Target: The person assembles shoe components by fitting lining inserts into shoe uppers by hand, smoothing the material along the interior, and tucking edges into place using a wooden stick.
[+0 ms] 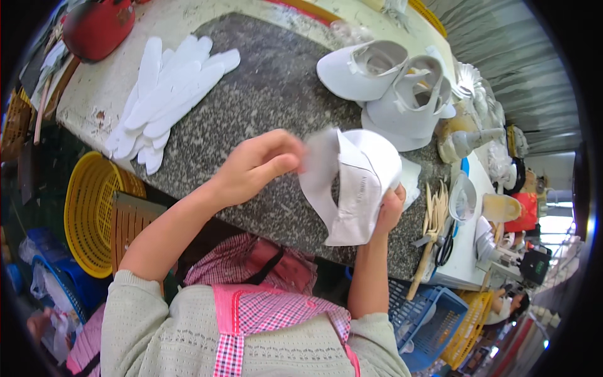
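My right hand [391, 210] grips a white shoe upper [359, 188] by its right side and holds it up over the speckled stone worktop [264, 81]. The upper's opening is turned toward the left, and its left flap is smeared by motion. My left hand [260, 166] is beside that flap, fingers bent; its fingertips are blurred, so whether they touch the flap I cannot tell. Just beyond the held piece stand several more white shoe uppers [361, 69]. Flat white insole-shaped pieces [173, 94] lie fanned in a pile at the left.
A brush [474, 141] rests at a glue-stained pot on the right. Nearer are wooden sticks [435, 210], black-handled scissors [446, 245] and a clear cup [463, 196]. A yellow basket [94, 213] stands low left; a blue crate [433, 320] is low right. A red object [97, 28] sits far left.
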Available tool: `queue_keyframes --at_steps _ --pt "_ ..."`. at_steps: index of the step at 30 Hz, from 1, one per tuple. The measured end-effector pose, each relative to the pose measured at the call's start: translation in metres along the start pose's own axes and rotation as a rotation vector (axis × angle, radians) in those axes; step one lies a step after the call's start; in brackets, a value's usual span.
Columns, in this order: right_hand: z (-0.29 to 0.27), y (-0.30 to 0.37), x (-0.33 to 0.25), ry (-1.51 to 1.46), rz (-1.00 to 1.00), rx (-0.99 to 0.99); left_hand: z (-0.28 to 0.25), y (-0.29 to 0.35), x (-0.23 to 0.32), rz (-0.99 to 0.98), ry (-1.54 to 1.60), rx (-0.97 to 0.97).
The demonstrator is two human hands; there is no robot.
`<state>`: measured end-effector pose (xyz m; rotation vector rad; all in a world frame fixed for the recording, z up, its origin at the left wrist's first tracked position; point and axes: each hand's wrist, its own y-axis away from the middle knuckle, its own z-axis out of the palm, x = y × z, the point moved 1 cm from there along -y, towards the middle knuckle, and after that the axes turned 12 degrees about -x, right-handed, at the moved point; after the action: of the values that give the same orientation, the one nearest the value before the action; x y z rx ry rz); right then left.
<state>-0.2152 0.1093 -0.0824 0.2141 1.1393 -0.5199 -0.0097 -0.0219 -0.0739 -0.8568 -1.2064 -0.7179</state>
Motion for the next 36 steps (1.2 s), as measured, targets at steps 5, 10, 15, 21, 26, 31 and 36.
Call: queue_keyframes --at_steps 5,10,15,21,26,31,36 --pt "0.001 0.001 0.005 0.146 -0.144 -0.363 0.018 0.001 0.021 -0.057 -0.103 -0.090" --pt "0.000 0.001 0.007 0.248 -0.094 -0.281 0.013 -0.005 0.015 -0.081 0.449 -0.054" --pt "-0.003 0.004 0.013 0.112 -0.018 -0.188 0.017 -0.002 0.012 -0.210 0.572 0.064" --pt "-0.014 0.006 0.022 0.202 -0.175 -0.268 0.026 -0.001 0.014 -0.301 0.263 -0.186" --pt "-0.012 0.012 0.017 0.255 -0.212 -0.417 0.033 0.006 0.007 -0.223 0.164 -0.251" --pt "-0.014 0.020 0.020 -0.040 0.012 -0.215 0.030 0.011 0.006 -0.324 0.153 -0.318" --pt "-0.057 0.037 0.048 -0.101 0.090 -0.361 0.035 0.011 0.000 -0.332 0.228 -0.294"
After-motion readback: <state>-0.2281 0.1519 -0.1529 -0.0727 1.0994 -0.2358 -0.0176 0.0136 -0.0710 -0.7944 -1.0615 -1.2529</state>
